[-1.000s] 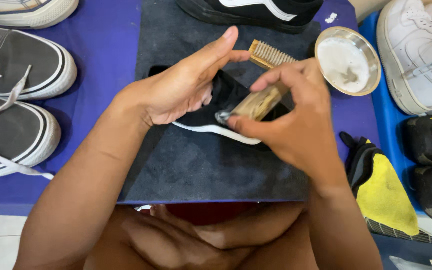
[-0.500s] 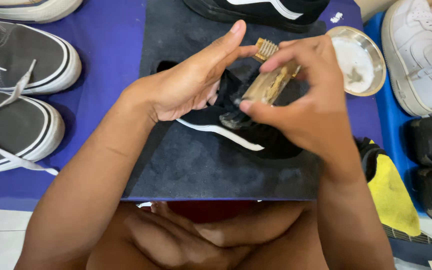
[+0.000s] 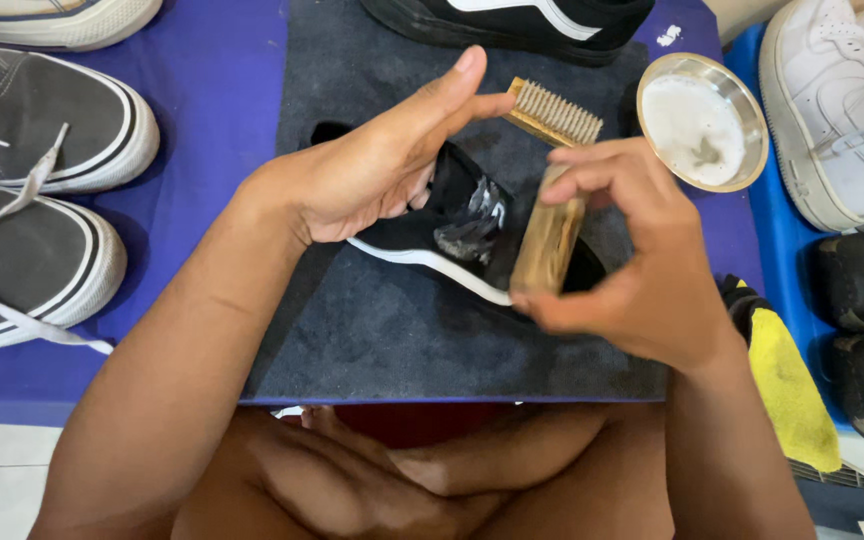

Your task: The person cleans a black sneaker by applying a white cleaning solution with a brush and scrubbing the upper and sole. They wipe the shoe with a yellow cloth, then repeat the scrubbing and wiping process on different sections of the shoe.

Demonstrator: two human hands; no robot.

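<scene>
I keep left hand (image 3: 372,175) cupped on black shoe (image 3: 452,235), right hand (image 3: 622,270) gripping wooden brush (image 3: 549,240); short, light strokes advised.

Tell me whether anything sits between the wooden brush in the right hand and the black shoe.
Nothing visible: the right hand holds the wooden brush against the black white-soled shoe, steadied by the left hand.

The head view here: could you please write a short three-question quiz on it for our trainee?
1. True or false: the right hand grips a wooden brush.
2. Which shoe does the left hand steady? A) grey sneaker B) black sneaker C) white sneaker
3. Fill in: a second brush lies on the dark ____.

Key: 1 true; 2 B; 3 mat.
</scene>
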